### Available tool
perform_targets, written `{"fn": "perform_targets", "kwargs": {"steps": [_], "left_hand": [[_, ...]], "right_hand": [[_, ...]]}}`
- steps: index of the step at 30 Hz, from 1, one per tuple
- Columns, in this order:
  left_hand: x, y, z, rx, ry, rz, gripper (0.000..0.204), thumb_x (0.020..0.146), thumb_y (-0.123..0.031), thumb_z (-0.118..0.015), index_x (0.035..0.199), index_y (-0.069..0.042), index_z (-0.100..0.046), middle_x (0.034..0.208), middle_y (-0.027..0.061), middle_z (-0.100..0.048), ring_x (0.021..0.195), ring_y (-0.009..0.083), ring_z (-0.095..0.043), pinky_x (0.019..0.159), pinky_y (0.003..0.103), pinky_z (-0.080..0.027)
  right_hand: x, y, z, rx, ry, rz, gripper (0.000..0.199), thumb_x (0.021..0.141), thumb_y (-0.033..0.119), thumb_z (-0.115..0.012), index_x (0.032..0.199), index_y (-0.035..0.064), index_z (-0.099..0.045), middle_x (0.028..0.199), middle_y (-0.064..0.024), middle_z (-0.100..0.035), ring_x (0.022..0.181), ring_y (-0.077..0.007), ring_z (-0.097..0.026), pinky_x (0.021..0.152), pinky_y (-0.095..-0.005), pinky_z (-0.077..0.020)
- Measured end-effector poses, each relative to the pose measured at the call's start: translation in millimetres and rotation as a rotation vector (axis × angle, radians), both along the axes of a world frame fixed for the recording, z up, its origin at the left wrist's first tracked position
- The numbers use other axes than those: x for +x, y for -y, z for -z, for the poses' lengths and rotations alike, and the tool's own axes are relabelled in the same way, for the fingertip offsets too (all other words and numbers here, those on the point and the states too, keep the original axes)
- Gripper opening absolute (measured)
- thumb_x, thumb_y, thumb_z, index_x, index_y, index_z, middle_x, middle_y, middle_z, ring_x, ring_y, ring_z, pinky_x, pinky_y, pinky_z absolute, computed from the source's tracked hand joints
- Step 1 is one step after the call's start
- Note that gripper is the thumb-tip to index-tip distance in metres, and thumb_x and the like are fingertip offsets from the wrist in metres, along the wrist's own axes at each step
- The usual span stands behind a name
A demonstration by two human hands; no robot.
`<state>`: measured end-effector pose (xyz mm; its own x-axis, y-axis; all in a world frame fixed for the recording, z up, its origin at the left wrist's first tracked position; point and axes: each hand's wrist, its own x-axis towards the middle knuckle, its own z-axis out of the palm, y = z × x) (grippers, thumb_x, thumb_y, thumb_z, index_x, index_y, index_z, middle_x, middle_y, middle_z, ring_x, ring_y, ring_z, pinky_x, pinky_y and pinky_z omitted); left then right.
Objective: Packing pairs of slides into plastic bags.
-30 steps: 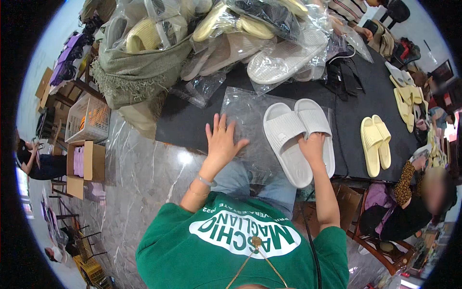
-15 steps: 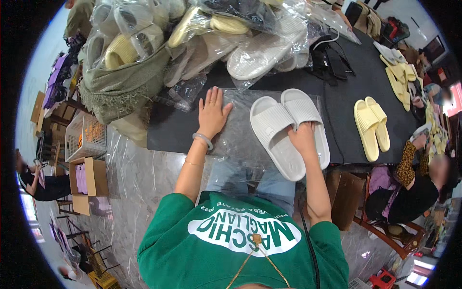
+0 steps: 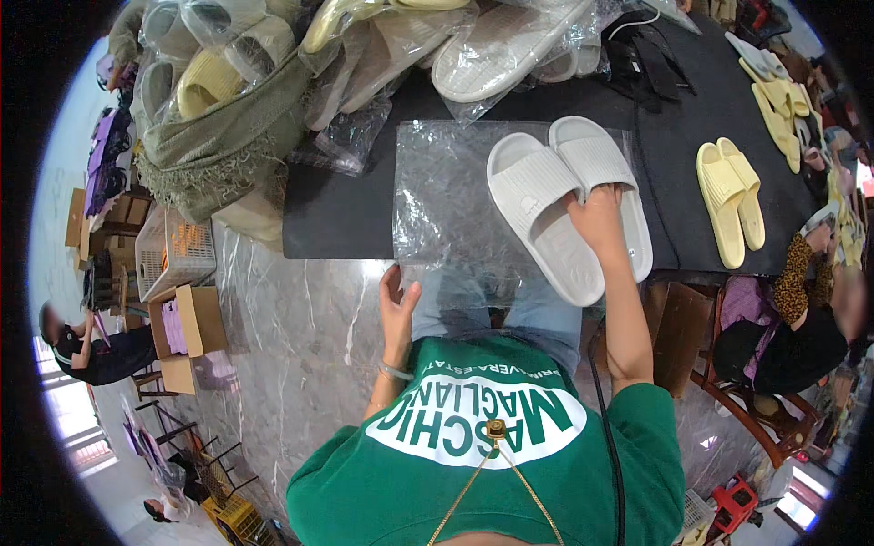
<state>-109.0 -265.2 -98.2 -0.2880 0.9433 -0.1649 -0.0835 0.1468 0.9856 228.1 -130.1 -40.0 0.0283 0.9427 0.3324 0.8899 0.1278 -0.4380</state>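
Grey slippers (image 3: pixel 557 238), right fingers (image 3: pixel 604 194) gripping both beneath the straps (image 3: pixel 537 187), left fingers (image 3: pixel 391 282) loose, apart.

The left arm (image 3: pixel 386 393) is bent close to the body, the left hand (image 3: pixel 394 314) just off the near edge of the table (image 3: pixel 337 223), its fingers curved, thumb apart. The right forearm (image 3: pixel 630 318) reaches over that edge, the right hand (image 3: pixel 598 218) gripping, fingertips hidden.
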Motion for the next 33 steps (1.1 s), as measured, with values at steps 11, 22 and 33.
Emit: {"fn": "perform_targets", "kwargs": {"steps": [11, 22, 33], "left_hand": [[-14, -7, -60, -0.273, 0.033, 0.276, 0.038, 0.090, -0.031, -0.067, 0.065, -0.003, -0.061, 0.057, -0.0031, -0.052, 0.049, 0.0074, -0.048, 0.050, 0.019, -0.037], [-25, -9, -71, -0.470, -0.051, 0.392, 0.047, 0.092, -0.037, -0.063, 0.065, 0.001, -0.057, 0.048, 0.0059, -0.050, 0.048, 0.0209, -0.060, 0.050, 0.032, -0.049], [73, -103, -94, 0.547, -1.059, 0.349, 0.055, 0.092, -0.025, -0.058, 0.138, 0.000, -0.041, 0.144, 0.0217, -0.040, 0.133, 0.0368, -0.037, 0.107, 0.048, -0.031]], "right_hand": [[0, 0, -2, 0.028, -0.018, 0.009, 0.046, 0.076, 0.024, -0.070, 0.108, -0.0084, -0.061, 0.112, -0.0289, -0.059, 0.111, -0.0442, -0.050, 0.105, -0.0501, -0.0297], [-2, 2, -3, -0.023, -0.053, 0.023, 0.049, 0.074, 0.023, -0.070, 0.113, -0.0056, -0.060, 0.116, -0.0284, -0.057, 0.116, -0.0434, -0.047, 0.107, -0.0516, -0.0252], [-7, 1, -3, 0.043, -0.009, 0.031, 0.052, 0.077, 0.029, -0.067, 0.117, -0.0035, -0.059, 0.117, -0.0254, -0.058, 0.118, -0.0393, -0.048, 0.107, -0.0513, -0.0250]]}}
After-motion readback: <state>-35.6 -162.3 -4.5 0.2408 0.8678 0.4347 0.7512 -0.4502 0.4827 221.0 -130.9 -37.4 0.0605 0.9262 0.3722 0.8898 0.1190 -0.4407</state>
